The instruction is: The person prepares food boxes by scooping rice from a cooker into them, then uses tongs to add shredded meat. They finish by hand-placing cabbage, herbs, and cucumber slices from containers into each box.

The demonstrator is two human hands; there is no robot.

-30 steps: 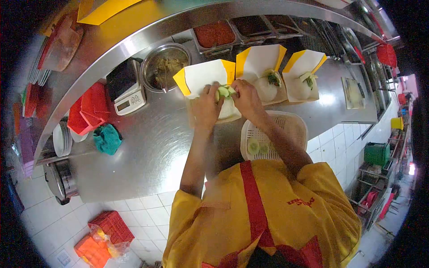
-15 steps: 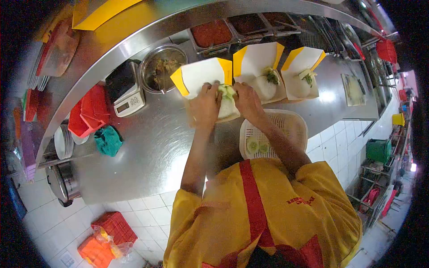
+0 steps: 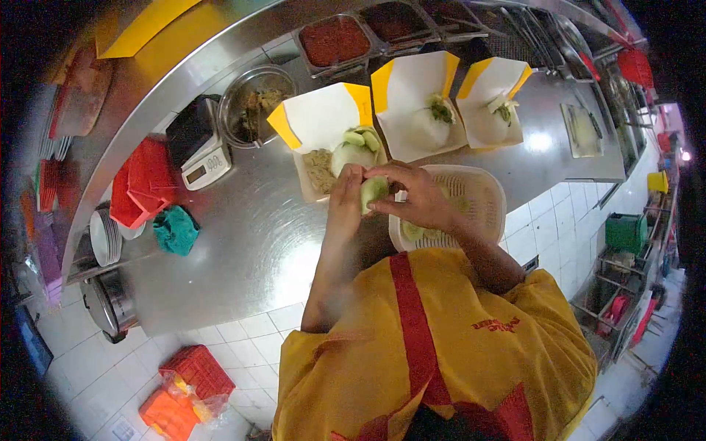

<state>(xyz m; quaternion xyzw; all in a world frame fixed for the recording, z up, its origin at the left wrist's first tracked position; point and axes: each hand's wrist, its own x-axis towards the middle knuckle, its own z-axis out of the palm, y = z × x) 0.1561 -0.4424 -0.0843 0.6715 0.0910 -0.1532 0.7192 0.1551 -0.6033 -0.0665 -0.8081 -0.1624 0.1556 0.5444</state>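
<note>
My left hand [image 3: 347, 200] and my right hand [image 3: 418, 195] meet just in front of the nearest open box, both closed on a pale green leafy vegetable piece [image 3: 374, 194]. That box [image 3: 327, 117], white with yellow flaps, holds white rice [image 3: 351, 156], green slices [image 3: 362, 138] on top and a brownish food [image 3: 318, 170] at the left. Partly under my right forearm, a white perforated basket [image 3: 485, 198] has green slices inside. Two more open boxes [image 3: 408, 81] [image 3: 489, 88] stand to the right, each with rice and greens.
Behind the boxes are a metal bowl [image 3: 257, 103] and trays of red sauce [image 3: 334, 40]. A scale [image 3: 207, 168], red bins [image 3: 143, 184], a green cloth [image 3: 176, 230] and stacked plates [image 3: 105, 235] are on the left. A small board [image 3: 581, 131] lies at the right.
Both hands have drawn back from the nearest box toward my body and now hold a green piece together. The green slices on the rice have come into view.
</note>
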